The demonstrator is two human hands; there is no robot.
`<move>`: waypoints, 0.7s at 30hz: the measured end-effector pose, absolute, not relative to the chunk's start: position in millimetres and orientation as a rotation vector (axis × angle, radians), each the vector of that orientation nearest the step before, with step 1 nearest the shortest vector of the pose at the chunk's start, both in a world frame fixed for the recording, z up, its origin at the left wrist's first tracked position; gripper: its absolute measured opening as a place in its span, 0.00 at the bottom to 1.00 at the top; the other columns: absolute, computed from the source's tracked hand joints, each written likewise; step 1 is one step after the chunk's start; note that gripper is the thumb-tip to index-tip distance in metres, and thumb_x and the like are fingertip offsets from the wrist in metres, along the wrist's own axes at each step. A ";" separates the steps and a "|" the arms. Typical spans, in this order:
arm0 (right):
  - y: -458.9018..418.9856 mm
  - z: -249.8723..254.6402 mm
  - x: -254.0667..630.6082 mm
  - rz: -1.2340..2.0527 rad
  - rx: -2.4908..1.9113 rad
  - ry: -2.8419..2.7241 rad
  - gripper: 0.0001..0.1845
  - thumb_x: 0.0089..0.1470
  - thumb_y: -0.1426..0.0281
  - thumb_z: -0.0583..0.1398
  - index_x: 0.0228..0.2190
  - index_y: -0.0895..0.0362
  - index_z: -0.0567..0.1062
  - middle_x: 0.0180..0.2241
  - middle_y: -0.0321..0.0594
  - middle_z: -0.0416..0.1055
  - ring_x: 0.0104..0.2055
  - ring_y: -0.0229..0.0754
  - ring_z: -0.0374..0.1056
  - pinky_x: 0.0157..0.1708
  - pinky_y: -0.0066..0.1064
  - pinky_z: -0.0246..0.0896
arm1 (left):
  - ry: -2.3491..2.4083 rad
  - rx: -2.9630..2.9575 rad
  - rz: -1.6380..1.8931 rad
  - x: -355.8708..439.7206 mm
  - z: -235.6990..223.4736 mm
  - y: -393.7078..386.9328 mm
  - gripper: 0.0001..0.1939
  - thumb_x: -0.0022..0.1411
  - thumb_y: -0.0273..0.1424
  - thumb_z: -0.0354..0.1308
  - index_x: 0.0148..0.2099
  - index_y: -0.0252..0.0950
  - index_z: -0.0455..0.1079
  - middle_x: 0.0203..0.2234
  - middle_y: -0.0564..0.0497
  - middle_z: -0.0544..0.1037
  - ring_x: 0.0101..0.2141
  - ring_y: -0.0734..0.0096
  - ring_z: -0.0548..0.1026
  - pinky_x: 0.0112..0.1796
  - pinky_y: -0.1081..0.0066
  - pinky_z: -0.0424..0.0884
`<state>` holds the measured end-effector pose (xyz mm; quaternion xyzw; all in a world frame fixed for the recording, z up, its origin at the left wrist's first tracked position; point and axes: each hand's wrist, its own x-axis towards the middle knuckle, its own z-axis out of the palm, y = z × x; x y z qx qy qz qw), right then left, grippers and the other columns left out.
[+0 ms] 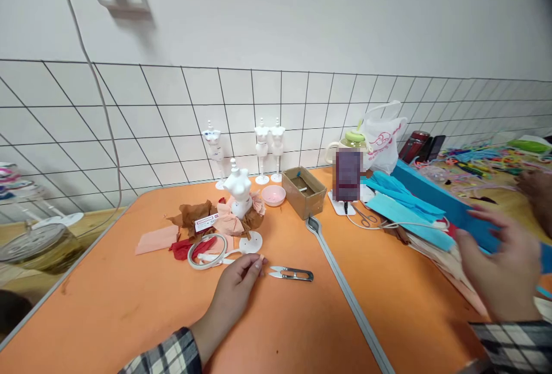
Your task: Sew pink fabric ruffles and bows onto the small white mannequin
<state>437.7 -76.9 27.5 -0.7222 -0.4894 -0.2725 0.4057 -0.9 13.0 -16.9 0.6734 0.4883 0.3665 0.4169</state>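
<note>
My left hand (pixel 236 286) rests on the orange table, its thumb and fingers pinched together. A small peach-coloured bit shows at the fingertips, too small to name. Just right of them lie open thread snips (pixel 293 274). Beyond the hand are a roll of white tape (pixel 207 251), red cloth (pixel 183 249) and a white mini dress form (pixel 238 184) with peach and brown crepe pieces (pixel 228 218) gathered around it. My right hand (pixel 502 264), slightly blurred, hovers with fingers apart over the right side, near blue sheets (pixel 411 221) and a blue box (pixel 448 204).
Behind stand several small dress forms (pixel 261 147), a pink bowl (pixel 273 195) and a cardboard box (pixel 304 190). A phone (pixel 347 175) with a cable, scissors (pixel 365 218) and a plastic bag (pixel 383 141) are right of centre. A grey strip (pixel 349 293) crosses the table. Another person's hand (pixel 535 195) is far right.
</note>
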 end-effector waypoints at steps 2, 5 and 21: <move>-66.1 40.7 397.8 -0.427 -1.696 -1.463 0.15 0.57 0.62 0.55 0.45 0.52 0.70 0.50 0.48 0.70 0.52 0.53 0.65 0.51 0.46 0.58 | 1.216 1.676 0.931 0.2 -15.2 12.1 0.16 0.61 0.42 0.52 0.32 0.36 0.72 0.26 0.50 0.75 0.35 0.61 0.74 0.39 0.67 0.67; -46.8 48.4 330.8 0.035 -1.547 -1.826 0.16 0.58 0.64 0.55 0.48 0.51 0.69 0.49 0.43 0.71 0.51 0.47 0.66 0.48 0.40 0.62 | 1.213 1.628 0.929 0.3 -13.0 11.5 0.17 0.60 0.43 0.53 0.33 0.36 0.73 0.26 0.50 0.75 0.32 0.63 0.73 0.36 0.69 0.67; -1.7 -9.1 176.0 0.136 -0.939 -2.279 0.17 0.53 0.79 0.54 0.44 0.53 0.70 0.39 0.42 0.71 0.40 0.44 0.64 0.39 0.33 0.58 | 1.083 1.334 1.020 -8.7 -12.9 17.9 0.17 0.59 0.43 0.58 0.40 0.34 0.78 0.29 0.48 0.79 0.37 0.61 0.73 0.43 0.65 0.66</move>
